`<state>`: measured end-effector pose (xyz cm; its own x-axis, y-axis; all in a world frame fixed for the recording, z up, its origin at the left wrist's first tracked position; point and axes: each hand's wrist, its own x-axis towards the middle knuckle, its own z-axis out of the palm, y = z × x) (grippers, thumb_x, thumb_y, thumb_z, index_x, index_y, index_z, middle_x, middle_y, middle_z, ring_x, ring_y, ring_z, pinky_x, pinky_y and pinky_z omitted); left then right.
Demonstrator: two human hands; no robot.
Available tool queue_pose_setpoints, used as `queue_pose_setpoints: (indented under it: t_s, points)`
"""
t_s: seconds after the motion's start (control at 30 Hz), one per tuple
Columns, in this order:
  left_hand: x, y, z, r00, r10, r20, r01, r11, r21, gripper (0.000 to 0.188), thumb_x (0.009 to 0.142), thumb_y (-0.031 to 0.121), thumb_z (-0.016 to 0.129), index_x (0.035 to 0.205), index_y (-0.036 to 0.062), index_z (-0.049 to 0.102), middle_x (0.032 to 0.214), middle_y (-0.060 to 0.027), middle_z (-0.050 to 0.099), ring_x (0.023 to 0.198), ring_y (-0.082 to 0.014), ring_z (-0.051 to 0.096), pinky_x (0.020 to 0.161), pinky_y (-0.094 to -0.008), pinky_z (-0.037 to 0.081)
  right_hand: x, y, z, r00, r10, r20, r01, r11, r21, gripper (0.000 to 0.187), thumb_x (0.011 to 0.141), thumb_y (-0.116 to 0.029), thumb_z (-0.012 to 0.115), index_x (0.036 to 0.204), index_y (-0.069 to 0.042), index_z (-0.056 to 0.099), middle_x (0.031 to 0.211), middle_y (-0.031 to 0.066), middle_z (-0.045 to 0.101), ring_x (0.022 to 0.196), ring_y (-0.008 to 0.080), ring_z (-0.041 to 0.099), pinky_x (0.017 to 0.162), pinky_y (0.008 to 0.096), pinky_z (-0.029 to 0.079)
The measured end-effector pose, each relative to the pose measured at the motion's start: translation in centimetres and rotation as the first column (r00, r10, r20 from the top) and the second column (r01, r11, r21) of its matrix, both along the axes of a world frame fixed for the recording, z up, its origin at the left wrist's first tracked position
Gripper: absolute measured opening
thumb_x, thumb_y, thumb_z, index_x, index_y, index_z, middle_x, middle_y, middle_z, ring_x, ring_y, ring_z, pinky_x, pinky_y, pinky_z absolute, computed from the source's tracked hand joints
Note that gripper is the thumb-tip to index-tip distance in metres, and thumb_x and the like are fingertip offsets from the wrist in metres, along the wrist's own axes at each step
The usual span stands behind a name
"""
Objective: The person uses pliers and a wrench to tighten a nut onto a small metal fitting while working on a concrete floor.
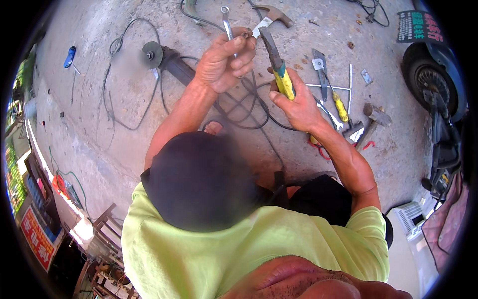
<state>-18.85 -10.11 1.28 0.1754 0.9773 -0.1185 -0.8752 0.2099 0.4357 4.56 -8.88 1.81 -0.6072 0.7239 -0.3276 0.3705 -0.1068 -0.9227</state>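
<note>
My left hand [226, 60] is closed around a silver ring-ended wrench [226, 22], whose shaft runs between the fingers. A small rusty metal piece [245, 35] shows at those fingertips; its exact kind is unclear. With my right hand [298, 102] I grip pliers [282, 77] with yellow and green handles, their dark jaws pointing up toward the left fingertips. Whether the jaws touch the rusty piece, I cannot tell. Just beyond the jaws is a claw hammer [276, 16], its handle mostly hidden.
An angle grinder [174, 65] lies left of my hands, with looping black cable on the concrete. To the right are a yellow screwdriver [340, 107], a small hammer [377, 114], an open-ended wrench [332, 118] and several other tools. A scooter wheel [429, 79] stands far right.
</note>
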Motion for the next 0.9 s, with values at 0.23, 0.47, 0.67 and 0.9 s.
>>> queue_pose_setpoints:
  t_s: [0.23, 0.47, 0.67, 0.9]
  points:
    - [0.1, -0.2, -0.3, 0.998, -0.039, 0.057, 0.038, 0.999, 0.011, 0.020, 0.095, 0.022, 0.073, 0.109, 0.0088, 0.067, 0.097, -0.0057, 0.067, 0.059, -0.0056, 0.047, 0.049, -0.0207, 0.037, 0.2, 0.0, -0.2, 1.000, 0.009, 0.023, -0.010, 0.999, 0.042, 0.060, 0.087, -0.021, 0.069, 0.138, 0.003, 0.050, 0.115, 0.0207, 0.066, 0.111, 0.0292, 0.064, 0.098, 0.0387, 0.048]
    - [0.5, -0.4, -0.2, 0.997, -0.067, 0.024, 0.067, 0.998, 0.010, 0.020, 0.097, 0.021, 0.070, 0.112, 0.0122, 0.061, 0.091, -0.0003, 0.049, 0.061, -0.0043, 0.046, 0.049, -0.0198, 0.036, 0.5, 0.3, 0.7, 0.992, 0.014, -0.129, -0.036, 0.984, -0.175, 0.050, 0.088, -0.017, 0.067, 0.135, -0.005, 0.055, 0.104, 0.0070, 0.066, 0.100, 0.0174, 0.061, 0.093, 0.0342, 0.048]
    - [1.3, -0.2, 0.0, 0.944, -0.054, -0.327, 0.007, 0.989, -0.145, 0.021, 0.097, 0.011, 0.065, 0.116, 0.0046, 0.059, 0.105, -0.0123, 0.062, 0.067, -0.0074, 0.048, 0.051, -0.0199, 0.038, 3.7, 2.5, -0.1, 0.999, -0.033, -0.027, 0.032, 0.999, -0.029, 0.051, 0.091, -0.023, 0.067, 0.137, -0.005, 0.056, 0.104, 0.0062, 0.065, 0.097, 0.0171, 0.061, 0.091, 0.0336, 0.049]
    - [3.7, -0.1, -3.8, 0.762, -0.262, -0.593, 0.059, 0.939, -0.340, 0.020, 0.095, 0.015, 0.069, 0.109, 0.0025, 0.062, 0.089, -0.0068, 0.062, 0.062, -0.0064, 0.048, 0.046, -0.0197, 0.033, 9.5, 7.7, 1.9, 0.959, -0.283, -0.025, 0.284, 0.958, 0.048, 0.047, 0.092, -0.020, 0.067, 0.135, -0.003, 0.056, 0.096, 0.0034, 0.063, 0.083, 0.0135, 0.060, 0.076, 0.0297, 0.049]
